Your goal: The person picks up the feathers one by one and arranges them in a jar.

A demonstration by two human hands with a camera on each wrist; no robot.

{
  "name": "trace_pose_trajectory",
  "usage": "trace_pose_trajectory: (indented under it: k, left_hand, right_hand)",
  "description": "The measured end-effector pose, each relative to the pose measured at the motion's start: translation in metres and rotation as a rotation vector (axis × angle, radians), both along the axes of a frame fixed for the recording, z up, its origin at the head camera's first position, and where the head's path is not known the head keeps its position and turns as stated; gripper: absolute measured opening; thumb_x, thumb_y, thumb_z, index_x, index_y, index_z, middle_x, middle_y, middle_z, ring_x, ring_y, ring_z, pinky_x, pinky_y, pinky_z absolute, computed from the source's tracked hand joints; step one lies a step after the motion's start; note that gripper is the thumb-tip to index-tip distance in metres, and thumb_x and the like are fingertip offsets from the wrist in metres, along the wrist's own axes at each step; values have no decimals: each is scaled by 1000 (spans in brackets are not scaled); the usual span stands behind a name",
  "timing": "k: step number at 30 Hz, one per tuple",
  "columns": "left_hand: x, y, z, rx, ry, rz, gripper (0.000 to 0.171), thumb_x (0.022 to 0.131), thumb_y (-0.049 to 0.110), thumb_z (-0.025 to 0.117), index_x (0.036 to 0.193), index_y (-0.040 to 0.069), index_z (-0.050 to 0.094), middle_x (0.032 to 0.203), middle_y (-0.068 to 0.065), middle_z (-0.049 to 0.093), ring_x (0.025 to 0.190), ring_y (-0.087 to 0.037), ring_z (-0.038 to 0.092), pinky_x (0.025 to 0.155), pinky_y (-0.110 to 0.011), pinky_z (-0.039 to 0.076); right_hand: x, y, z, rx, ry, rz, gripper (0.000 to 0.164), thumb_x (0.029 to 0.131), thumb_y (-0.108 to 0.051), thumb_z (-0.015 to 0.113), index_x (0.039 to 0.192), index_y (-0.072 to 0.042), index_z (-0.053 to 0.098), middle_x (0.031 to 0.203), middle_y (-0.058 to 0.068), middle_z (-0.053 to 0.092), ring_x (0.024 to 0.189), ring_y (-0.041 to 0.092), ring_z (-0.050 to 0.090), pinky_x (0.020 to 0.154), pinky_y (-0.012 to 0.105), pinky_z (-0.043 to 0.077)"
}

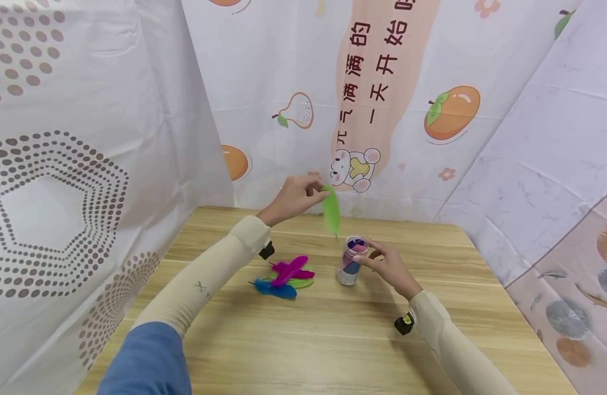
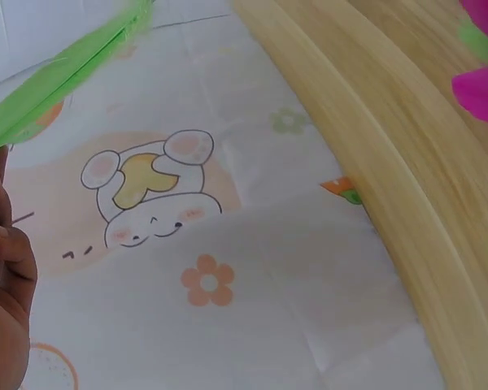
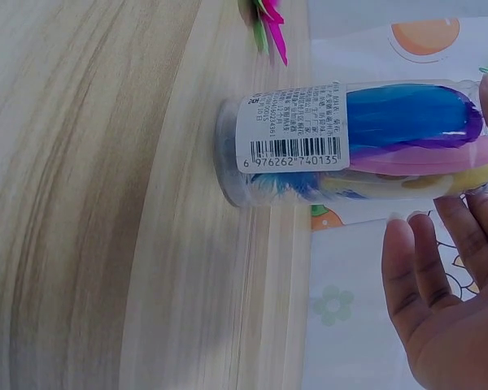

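High over the table, my left hand [image 1: 297, 196] pinches a bright green feather [image 1: 331, 211] by its top end. The feather hangs with its bare quill pointing down, a little above and left of a clear jar [image 1: 350, 269]. Thumb and fingers of my right hand [image 1: 386, 269] grip that jar near its rim from the right. Blue, pink, purple and yellow feathers [image 3: 411, 122] fill the jar, seen through its wall in the right wrist view. A white barcode label [image 3: 293, 134] covers the lower part of the jar, which stands upright on the table.
Left of the jar lies a small pile of loose feathers: magenta [image 1: 290, 271], blue [image 1: 276, 289] and green [image 1: 302, 283]. The wooden table [image 1: 293, 345] ends at a printed curtain [image 1: 284, 66] behind, with more curtains at both sides.
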State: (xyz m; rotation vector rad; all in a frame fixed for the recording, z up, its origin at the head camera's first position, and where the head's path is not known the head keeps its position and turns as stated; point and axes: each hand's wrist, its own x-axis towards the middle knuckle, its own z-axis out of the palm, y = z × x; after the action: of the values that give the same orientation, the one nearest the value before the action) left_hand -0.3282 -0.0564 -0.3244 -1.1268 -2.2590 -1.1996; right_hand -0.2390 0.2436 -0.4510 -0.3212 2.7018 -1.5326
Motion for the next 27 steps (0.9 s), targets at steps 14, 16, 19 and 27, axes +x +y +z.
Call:
trace_pose_trajectory:
  k: [14,16,19,27]
  left_hand:
    - [4,22,2,-15,114,-20,10,96,18,76,101,10,77,90,2,74,76,-13,54,83,-34,40]
    - [4,25,2,-19,133,-14,10,96,19,76,101,11,77,90,3,75,75,-12,53,88,-37,38]
    - [3,28,1,-23,144,-2,12,96,22,76,103,11,78,90,4,76,74,-12,52,89,-39,37]
    - [0,36,-2,-12,167,-16,14,96,21,76,107,13,77,93,3,77,61,-7,54,95,-40,31]
  right_hand:
    - [0,0,1,11,-11,1,74,87,-54,79,149,-21,55,114,15,65,104,35,59,81,52,54]
    - [0,0,1,7,-6,2,73,87,-53,79,149,-21,56,114,15,65,104,36,59,80,51,54]
    - [-1,0,0,4,-5,8,71,88,-53,79,148,-22,57,113,15,65,105,36,58,81,53,54]
    - [-1,0,1,5,-13,6,71,87,-53,79,148,-24,56,112,14,65,104,37,58,79,49,53]
